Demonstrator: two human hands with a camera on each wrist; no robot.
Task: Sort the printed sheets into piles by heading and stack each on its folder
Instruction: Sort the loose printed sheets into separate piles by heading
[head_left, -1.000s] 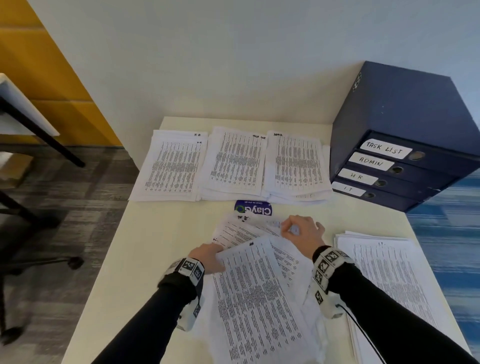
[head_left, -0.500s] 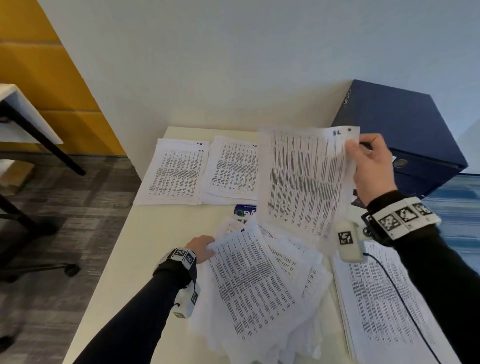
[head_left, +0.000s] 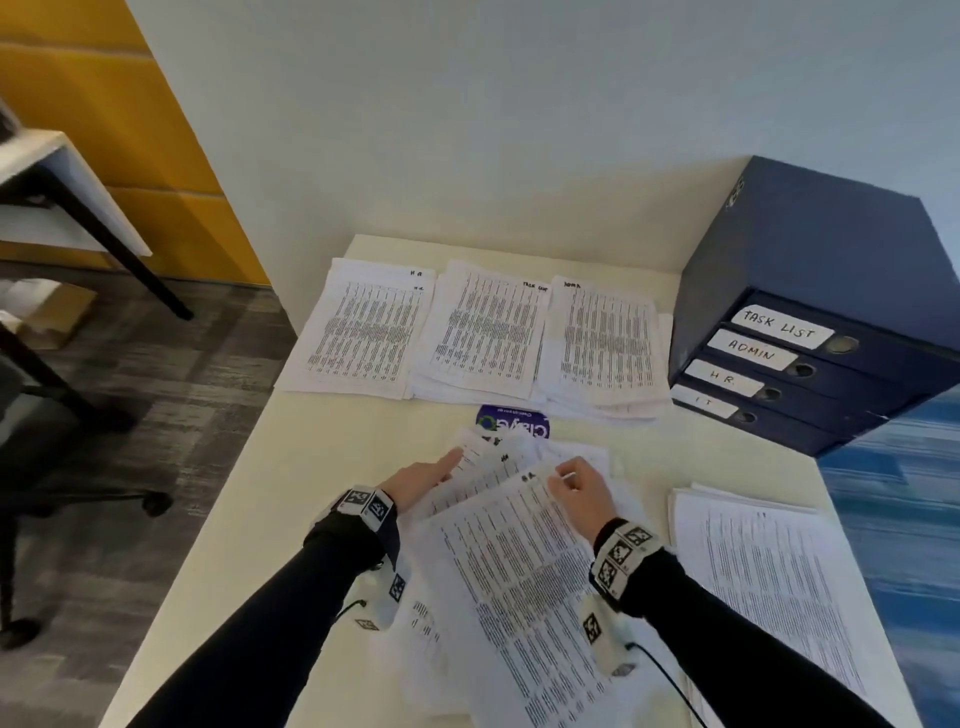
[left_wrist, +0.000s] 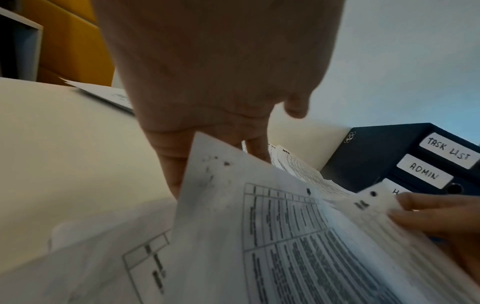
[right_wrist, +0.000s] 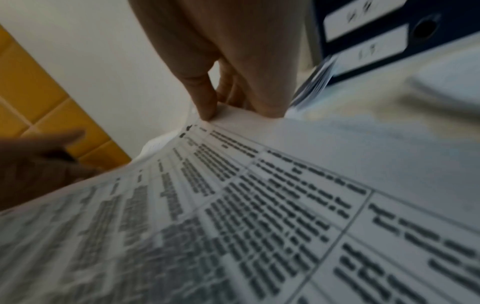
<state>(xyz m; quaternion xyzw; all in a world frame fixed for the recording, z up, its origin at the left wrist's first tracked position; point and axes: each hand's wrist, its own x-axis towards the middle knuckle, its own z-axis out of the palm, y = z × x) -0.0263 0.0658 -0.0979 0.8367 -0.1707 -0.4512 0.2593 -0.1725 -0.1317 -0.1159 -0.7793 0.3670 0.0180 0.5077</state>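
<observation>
A fanned heap of unsorted printed sheets (head_left: 467, 613) lies at the table's near middle. My right hand (head_left: 579, 491) pinches the far right corner of the heap's top sheet (head_left: 519, 561), thumb against fingers in the right wrist view (right_wrist: 207, 107). My left hand (head_left: 421, 480) rests with straight fingers on the fanned sheets at the heap's left; its fingertips are hidden behind paper in the left wrist view (left_wrist: 207, 92). At the back lie three piles: HR (head_left: 363, 332), Task List (head_left: 483, 332), Admin (head_left: 608, 343). A fourth pile (head_left: 769, 577) lies at the right.
Dark blue folders (head_left: 810, 374) labelled TASK LIST, ADMIN, HR and IT are stacked at the back right. A purple sticker (head_left: 511, 422) is on the table (head_left: 311, 467) beyond the heap. The wall is close behind; a chair (head_left: 62, 467) and another desk (head_left: 67, 171) stand left.
Half a second ago my right hand held one sheet up high at the right. That sheet has left it, and the hand is down at the heap pinching the top sheet's corner. My left fingers have straightened.
</observation>
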